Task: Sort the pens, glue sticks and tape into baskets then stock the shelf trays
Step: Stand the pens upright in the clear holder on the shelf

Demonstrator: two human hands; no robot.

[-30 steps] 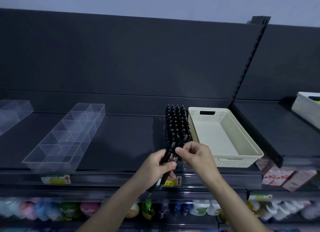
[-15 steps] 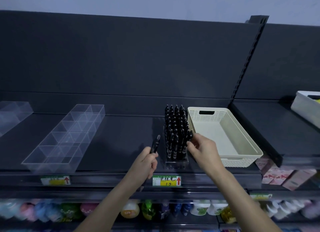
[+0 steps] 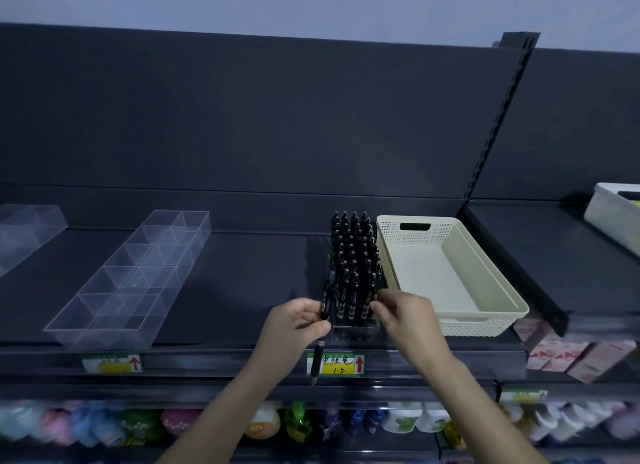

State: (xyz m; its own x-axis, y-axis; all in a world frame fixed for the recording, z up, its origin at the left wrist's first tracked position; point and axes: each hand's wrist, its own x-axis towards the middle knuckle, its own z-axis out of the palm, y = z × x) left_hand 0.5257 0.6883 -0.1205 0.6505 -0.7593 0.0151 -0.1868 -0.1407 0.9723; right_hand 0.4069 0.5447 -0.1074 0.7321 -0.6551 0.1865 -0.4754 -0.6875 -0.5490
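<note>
Head view of a dark shelf (image 3: 242,290) during stocking. The left hand (image 3: 294,319) was curled round a single black pen (image 3: 317,359), gripping it at mid-barrel with the pen nearly upright, its lower end hanging past the shelf's front edge in front of a yellow price label (image 3: 341,365). The right hand (image 3: 405,316) was bent, with its fingertips (image 3: 376,305) against the front right of the racked pens (image 3: 353,255); whether it pinched one could not be told. These black pens stood upright in close rows in a clear pen tray (image 3: 353,332) near the front edge of the shelf, about mid-length, with the held pen just beside the tray's front left corner. A cream perforated basket (image 3: 481,325) lay just right of the tray, reaching the shelf's right end, and held no items that could be seen. A clear divided tray (image 3: 128,280) lay well to the left, running from the front edge towards the back, and a second clear tray (image 3: 27,228) sat at the far left. A white bin (image 3: 609,217) rested on the neighbouring shelf to the right; blurred coloured bottles (image 3: 263,423) lined the shelf below
</note>
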